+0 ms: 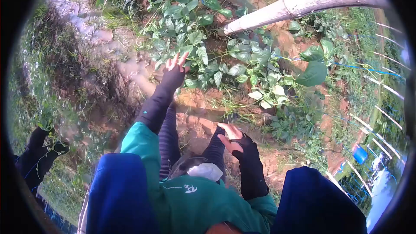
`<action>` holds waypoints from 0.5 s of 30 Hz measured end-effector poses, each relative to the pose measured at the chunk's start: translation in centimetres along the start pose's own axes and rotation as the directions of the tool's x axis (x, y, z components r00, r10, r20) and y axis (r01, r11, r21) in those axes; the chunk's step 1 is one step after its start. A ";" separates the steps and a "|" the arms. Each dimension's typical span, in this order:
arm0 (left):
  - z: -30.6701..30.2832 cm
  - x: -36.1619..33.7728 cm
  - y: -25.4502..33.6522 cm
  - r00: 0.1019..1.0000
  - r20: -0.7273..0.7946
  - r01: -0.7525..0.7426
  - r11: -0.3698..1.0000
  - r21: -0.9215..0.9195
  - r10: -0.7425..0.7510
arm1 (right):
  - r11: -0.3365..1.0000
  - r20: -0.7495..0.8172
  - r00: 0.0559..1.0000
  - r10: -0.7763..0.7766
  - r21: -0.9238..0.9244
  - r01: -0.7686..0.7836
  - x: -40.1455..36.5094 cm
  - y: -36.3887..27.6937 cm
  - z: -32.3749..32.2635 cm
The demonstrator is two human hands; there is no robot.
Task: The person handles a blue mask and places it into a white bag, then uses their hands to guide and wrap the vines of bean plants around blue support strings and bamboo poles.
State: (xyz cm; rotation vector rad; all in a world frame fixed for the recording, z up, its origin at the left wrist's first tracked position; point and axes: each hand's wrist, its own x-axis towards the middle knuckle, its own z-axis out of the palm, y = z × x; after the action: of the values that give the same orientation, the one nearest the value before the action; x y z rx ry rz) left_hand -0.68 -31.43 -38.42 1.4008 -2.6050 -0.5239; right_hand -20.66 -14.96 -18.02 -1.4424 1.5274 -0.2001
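Note:
My left hand reaches forward with its fingers apart, right at the edge of the low leafy green plants. A dark sleeve covers that arm up to the fingertips' bare skin. Back by my right knee, my right hand has its thumb and fingers spread, with nothing seen in it. A dark fingerless covering wraps its palm and wrist. Both of my legs, in dark striped trousers, stand over wet brown soil beside the plant row.
A thick bamboo pole slants out of the plants to the upper right. Thin blue string runs along the row. Muddy water lies at left. A blue container and several pale poles stand at right. Blue cloth hangs near the camera.

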 end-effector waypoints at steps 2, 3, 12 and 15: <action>3.9 1.7 -1.0 0.980 -0.036 0.195 0.978 -0.070 -0.198 | 0.983 0.061 0.986 0.152 -0.111 -0.145 1.0 2.8 2.4; 5.5 2.1 -1.8 0.957 0.219 0.242 0.941 -0.236 -0.191 | 0.985 0.064 0.984 0.167 -0.061 -0.163 1.5 4.0 3.4; -3.4 -2.6 13.0 0.986 0.051 -0.077 0.708 -0.702 0.157 | 0.896 0.008 0.982 0.187 0.409 -0.173 5.9 11.7 10.1; -2.9 -1.7 16.4 0.963 0.009 -0.195 0.724 -0.661 0.268 | 0.446 -0.257 0.950 0.174 0.881 0.157 9.7 10.6 8.2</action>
State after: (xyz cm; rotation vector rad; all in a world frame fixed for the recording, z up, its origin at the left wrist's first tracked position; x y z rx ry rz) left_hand -11.69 -22.43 -29.63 0.8095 -2.2402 -1.3372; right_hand -19.93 -16.12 -34.50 -0.5067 1.2920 -1.1268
